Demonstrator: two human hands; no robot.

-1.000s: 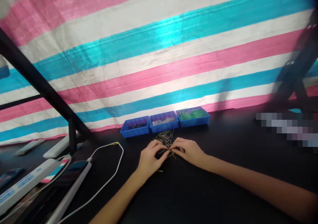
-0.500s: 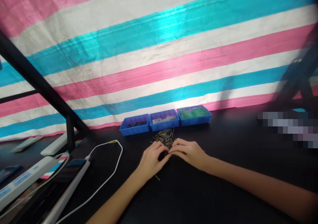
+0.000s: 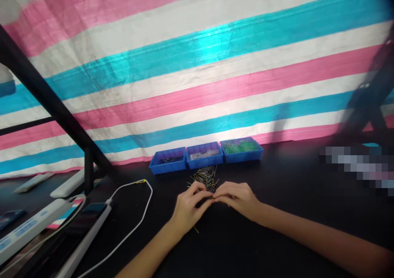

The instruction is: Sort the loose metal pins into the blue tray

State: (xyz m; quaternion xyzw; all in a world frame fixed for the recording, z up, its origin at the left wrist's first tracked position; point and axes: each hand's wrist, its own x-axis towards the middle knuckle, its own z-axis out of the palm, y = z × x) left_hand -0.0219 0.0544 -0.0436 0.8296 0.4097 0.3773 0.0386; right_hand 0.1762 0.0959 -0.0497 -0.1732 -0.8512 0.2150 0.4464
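Note:
My left hand point(image 3: 187, 209) and my right hand point(image 3: 239, 198) meet fingertip to fingertip at the near edge of a pile of thin metal pins point(image 3: 207, 174), gold, silver and dark, perhaps screws or nails. Both hands are closed in a pinch. Whatever lies between the fingertips is too small to make out. One loose yellowish pin point(image 3: 196, 229) rests on the table beside my left wrist. Behind the pile, three blue bins stand in a row: the left bin point(image 3: 168, 169) has dark thin pieces, the middle bin point(image 3: 205, 163) clear pieces, the right bin point(image 3: 243, 159) green ones.
On the left of the black table point(image 3: 277, 245) lie a white power strip point(image 3: 33, 224), a phone-like device point(image 3: 80, 233) and a looping white cable point(image 3: 150, 196). A black slanted bar point(image 3: 58, 105) rises there. A striped sheet point(image 3: 197, 85) hangs behind the bins.
The whole scene sits slightly lower in the picture as the head view shifts. My hands stay pinched together by the pile, with only small finger movement.

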